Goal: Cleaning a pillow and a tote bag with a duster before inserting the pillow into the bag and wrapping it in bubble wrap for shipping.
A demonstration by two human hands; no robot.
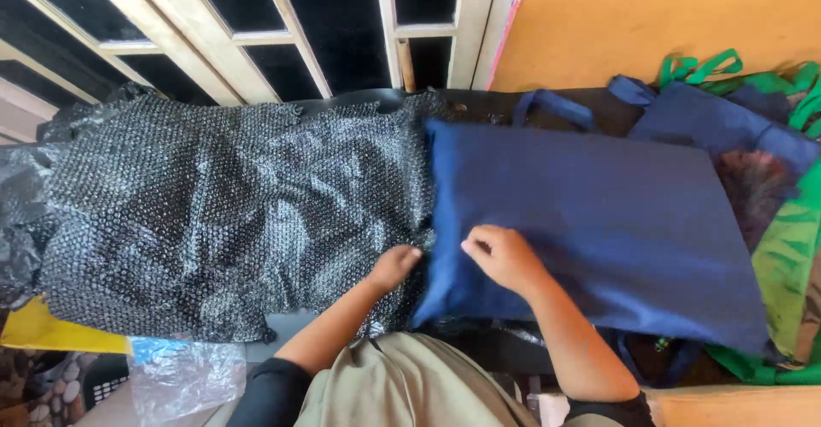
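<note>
Blue bag (590,222) lies at 3 o'clock beside our bubble wrap (231,222); our left hand (395,266) pinches the bag's edge, right hand (505,258) rests curled on top.

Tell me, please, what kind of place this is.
Probably a small packing or bag-making workspace, not a shop floor. A sheet of black bubble wrap covers the work surface, a dark blue fabric bag lies under both hands, and more green bags are piled beside.
</note>
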